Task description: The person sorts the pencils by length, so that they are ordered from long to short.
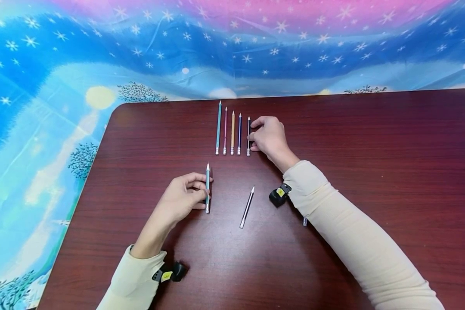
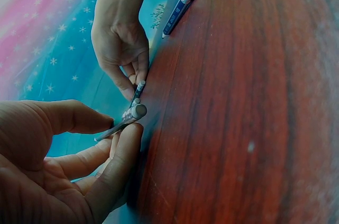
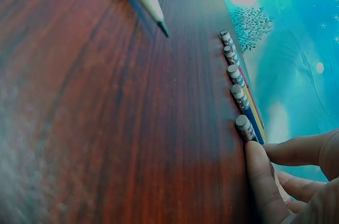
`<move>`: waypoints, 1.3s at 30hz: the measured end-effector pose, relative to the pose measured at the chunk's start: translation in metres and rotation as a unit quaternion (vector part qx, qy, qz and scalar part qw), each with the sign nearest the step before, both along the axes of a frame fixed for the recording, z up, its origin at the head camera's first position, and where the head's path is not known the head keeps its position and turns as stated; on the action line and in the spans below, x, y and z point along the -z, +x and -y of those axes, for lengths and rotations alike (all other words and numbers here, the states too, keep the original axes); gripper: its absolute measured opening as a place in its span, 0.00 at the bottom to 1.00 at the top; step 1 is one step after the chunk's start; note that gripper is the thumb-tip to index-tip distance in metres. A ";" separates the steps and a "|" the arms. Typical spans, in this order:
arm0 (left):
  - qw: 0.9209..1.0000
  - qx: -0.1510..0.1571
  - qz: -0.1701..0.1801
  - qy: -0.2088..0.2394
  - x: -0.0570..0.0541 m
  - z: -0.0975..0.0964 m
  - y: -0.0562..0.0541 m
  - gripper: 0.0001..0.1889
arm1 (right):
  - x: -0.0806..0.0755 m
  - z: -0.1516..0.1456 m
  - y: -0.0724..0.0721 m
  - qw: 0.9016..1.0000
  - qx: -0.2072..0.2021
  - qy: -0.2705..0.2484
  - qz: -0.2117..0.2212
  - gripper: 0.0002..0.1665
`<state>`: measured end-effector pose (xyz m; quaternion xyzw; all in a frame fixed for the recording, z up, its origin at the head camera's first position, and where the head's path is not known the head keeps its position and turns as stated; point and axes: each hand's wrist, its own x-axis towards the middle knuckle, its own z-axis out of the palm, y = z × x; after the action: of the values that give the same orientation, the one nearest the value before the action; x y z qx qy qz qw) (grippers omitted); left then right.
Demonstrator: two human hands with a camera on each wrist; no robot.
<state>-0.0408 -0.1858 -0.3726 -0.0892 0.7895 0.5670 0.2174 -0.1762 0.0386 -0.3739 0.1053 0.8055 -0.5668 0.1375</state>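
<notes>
At the centre left of the head view, my left hand (image 1: 178, 198) pinches a light blue pencil (image 1: 207, 173), its sharpened tip pointing away from me. The eraser end (image 2: 139, 111) of that pencil faces the camera in the left wrist view. Farther back, my right hand (image 1: 271, 137) holds a dark pencil (image 1: 249, 125) between thumb and fingers, at the right end of a row. Left of it lie a dark blue pencil (image 1: 239, 131), a yellow pencil (image 1: 232, 131), a pink pencil (image 1: 225, 131) and a longer light blue pencil (image 1: 218, 129), erasers toward me.
A loose dark pencil (image 1: 247, 206) lies slanted on the brown table (image 1: 391, 172) between my forearms. Another pencil's eraser end (image 1: 305, 221) peeks out beneath my right sleeve (image 1: 341, 228). A patterned blue and pink cloth (image 1: 232, 47) hangs behind the table's far edge.
</notes>
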 end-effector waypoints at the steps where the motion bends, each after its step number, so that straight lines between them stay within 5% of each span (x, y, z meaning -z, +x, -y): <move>1: 1.000 0.000 0.000 -0.001 0.000 0.000 0.000 0.19 | 0.000 0.000 0.000 1.000 0.000 -0.002 -0.001 0.18; 39: 1.000 0.003 -0.005 0.001 0.001 0.000 0.000 0.19 | -0.001 0.000 0.000 1.000 -0.003 -0.019 0.001 0.18</move>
<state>-0.0408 -0.1859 -0.3737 -0.0837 0.7903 0.5674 0.2155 -0.1766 0.0384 -0.3729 0.1006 0.7946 -0.5817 0.1420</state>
